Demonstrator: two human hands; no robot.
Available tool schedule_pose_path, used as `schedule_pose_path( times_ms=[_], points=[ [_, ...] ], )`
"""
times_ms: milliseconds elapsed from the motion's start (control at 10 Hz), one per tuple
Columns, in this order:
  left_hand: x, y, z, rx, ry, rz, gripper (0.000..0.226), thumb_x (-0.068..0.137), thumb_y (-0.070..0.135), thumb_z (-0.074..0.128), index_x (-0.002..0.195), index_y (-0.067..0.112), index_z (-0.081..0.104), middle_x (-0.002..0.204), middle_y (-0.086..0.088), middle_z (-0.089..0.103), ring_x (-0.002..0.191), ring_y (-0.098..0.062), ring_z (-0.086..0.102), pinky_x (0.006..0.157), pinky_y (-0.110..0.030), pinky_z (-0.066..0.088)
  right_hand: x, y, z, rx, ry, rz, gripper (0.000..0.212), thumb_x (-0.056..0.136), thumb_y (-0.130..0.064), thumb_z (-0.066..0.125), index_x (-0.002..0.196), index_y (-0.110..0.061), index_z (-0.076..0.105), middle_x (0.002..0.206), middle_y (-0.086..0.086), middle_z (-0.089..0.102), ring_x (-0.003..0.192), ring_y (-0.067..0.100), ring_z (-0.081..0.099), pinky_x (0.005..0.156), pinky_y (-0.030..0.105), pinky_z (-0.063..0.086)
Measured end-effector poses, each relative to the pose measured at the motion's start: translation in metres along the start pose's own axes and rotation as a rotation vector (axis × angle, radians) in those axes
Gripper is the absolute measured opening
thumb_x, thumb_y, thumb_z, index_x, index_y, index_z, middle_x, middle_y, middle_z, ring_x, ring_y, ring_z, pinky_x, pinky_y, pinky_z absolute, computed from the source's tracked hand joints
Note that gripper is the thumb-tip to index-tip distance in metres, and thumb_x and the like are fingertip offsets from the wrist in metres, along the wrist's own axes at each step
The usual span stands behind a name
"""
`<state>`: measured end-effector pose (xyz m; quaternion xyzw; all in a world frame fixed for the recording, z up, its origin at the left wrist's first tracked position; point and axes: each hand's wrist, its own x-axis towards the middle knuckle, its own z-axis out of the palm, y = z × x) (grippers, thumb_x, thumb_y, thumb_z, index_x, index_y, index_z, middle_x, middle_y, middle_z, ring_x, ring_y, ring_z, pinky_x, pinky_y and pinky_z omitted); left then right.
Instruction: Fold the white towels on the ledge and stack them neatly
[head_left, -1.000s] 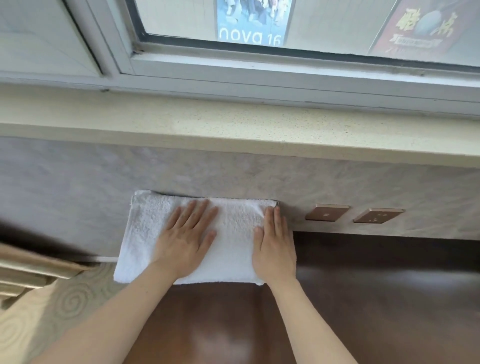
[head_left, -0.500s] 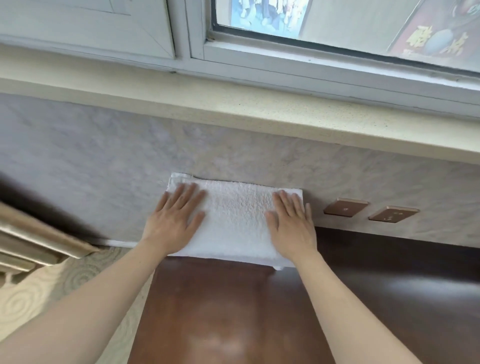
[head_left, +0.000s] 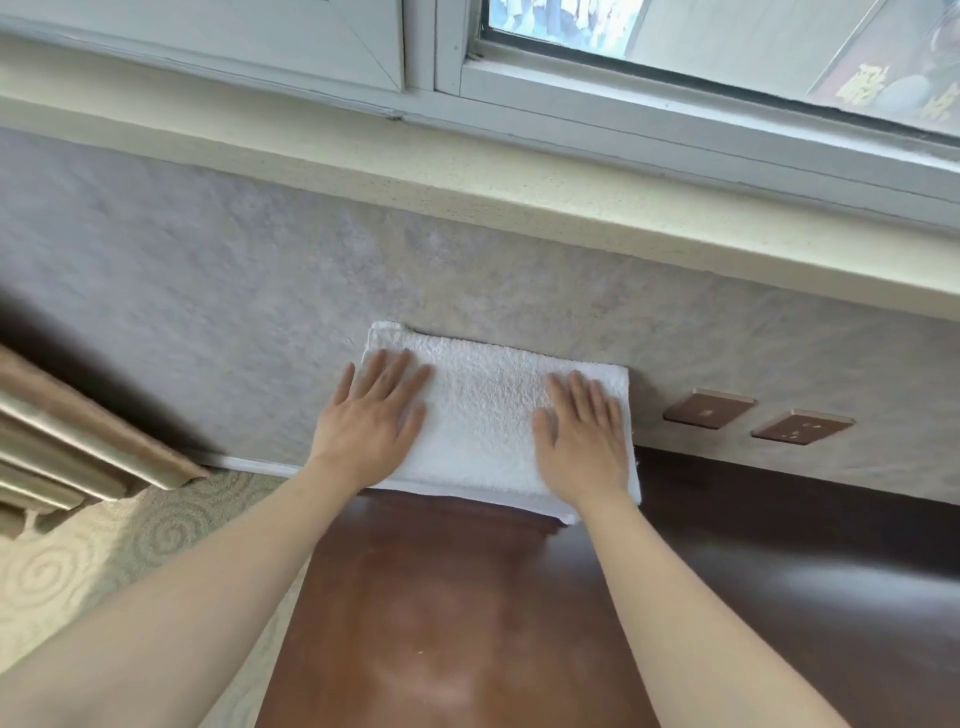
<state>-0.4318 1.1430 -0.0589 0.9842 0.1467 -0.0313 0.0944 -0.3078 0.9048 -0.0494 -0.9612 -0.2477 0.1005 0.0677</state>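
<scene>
Both your hands lie flat on a folded white towel (head_left: 483, 421) that sits on the brown wooden surface (head_left: 467, 613), its far edge against the grey marbled wall (head_left: 208, 270) just past your fingertips. Your left hand (head_left: 371, 423) presses the towel's left end, fingers straight and slightly spread, the heel of the palm at the near edge. Your right hand (head_left: 584, 441) presses the right end the same way, fingers straight and close together, with the towel's right edge just outside the little finger. Neither hand grips or pinches the cloth; both are simply pressing down. By the look of it, the step in hand is smoothing and flattening a fold already made: the towel is a compact rectangle, thick at the near edge, which suggests several layers. Whether more than one towel lies under your palms cannot be told. The next move likely calls for lifting both palms straight up without dragging the top layer, then squaring the near right corner, which pokes out a little below your right wrist. No container, basket or tray is in view. Beyond your right fingers, two copper-coloured wall plates (head_left: 758, 421) sit on the wall, apart from the towel.
</scene>
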Motion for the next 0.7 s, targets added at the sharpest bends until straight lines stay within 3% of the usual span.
schedule_pose_path(
  times_ms=[200, 300, 400, 500, 600, 700],
  points=[
    [-0.005, 0.028, -0.006, -0.046, 0.07, 0.034, 0.075, 0.097, 0.052, 0.003, 0.158, 0.017, 0.029, 0.166, -0.007, 0.022, 0.155, -0.027, 0.011, 0.125, -0.04, -0.001, -0.009, -0.018, -0.008, 0.018, 0.027, -0.01, 0.063, 0.105, -0.051, 0.016, 0.161, -0.026, 0.004, 0.168, -0.003, -0.006, 0.154, 0.02, -0.013, 0.124, 0.045, -0.012],
    [-0.01, 0.042, 0.003, -0.066, 0.058, 0.152, 0.07, 0.098, 0.059, 0.009, 0.16, 0.028, 0.023, 0.167, -0.002, 0.017, 0.155, -0.021, 0.01, 0.125, -0.037, -0.001, -0.019, -0.032, -0.001, 0.038, -0.022, -0.194, 0.061, 0.103, -0.053, 0.017, 0.16, -0.034, 0.006, 0.168, -0.005, -0.006, 0.154, 0.018, -0.015, 0.123, 0.045, -0.014],
    [-0.009, 0.029, 0.006, -0.018, 0.009, 0.089, 0.07, 0.093, 0.067, 0.001, 0.159, 0.043, 0.004, 0.167, 0.01, -0.005, 0.155, -0.014, -0.005, 0.125, -0.037, -0.006, -0.019, -0.015, -0.001, 0.026, -0.033, -0.143, 0.058, 0.104, -0.051, 0.016, 0.16, -0.038, 0.005, 0.168, -0.005, -0.008, 0.153, 0.014, -0.017, 0.123, 0.042, -0.014],
    [-0.013, 0.005, 0.003, -0.055, 0.001, -0.05, 0.066, 0.096, 0.066, 0.004, 0.158, 0.045, -0.002, 0.166, 0.015, -0.01, 0.154, -0.012, -0.011, 0.126, -0.038, -0.004, -0.021, 0.018, -0.008, -0.02, -0.031, 0.025, 0.059, 0.104, -0.054, 0.013, 0.159, -0.04, 0.0, 0.168, -0.006, -0.01, 0.154, 0.014, -0.016, 0.124, 0.047, -0.008],
    [-0.028, -0.01, -0.007, -0.003, -0.057, -0.115, 0.068, 0.096, 0.061, -0.003, 0.159, 0.037, -0.003, 0.166, 0.01, -0.012, 0.155, -0.019, -0.008, 0.126, -0.038, -0.002, -0.03, 0.039, -0.022, -0.025, -0.13, 0.186, 0.06, 0.103, -0.057, 0.012, 0.159, -0.04, -0.003, 0.168, 0.0, -0.013, 0.155, 0.02, -0.006, 0.121, 0.059, -0.001],
    [-0.05, -0.013, -0.018, 0.137, 0.013, -0.08, 0.085, 0.089, 0.056, -0.012, 0.16, 0.021, 0.019, 0.168, -0.005, 0.01, 0.156, -0.025, 0.008, 0.126, -0.041, 0.007, -0.044, 0.041, -0.034, -0.041, -0.085, 0.158, 0.064, 0.104, -0.055, 0.016, 0.161, -0.029, 0.003, 0.169, 0.006, -0.006, 0.155, 0.023, 0.0, 0.121, 0.059, 0.006]
  ],
)
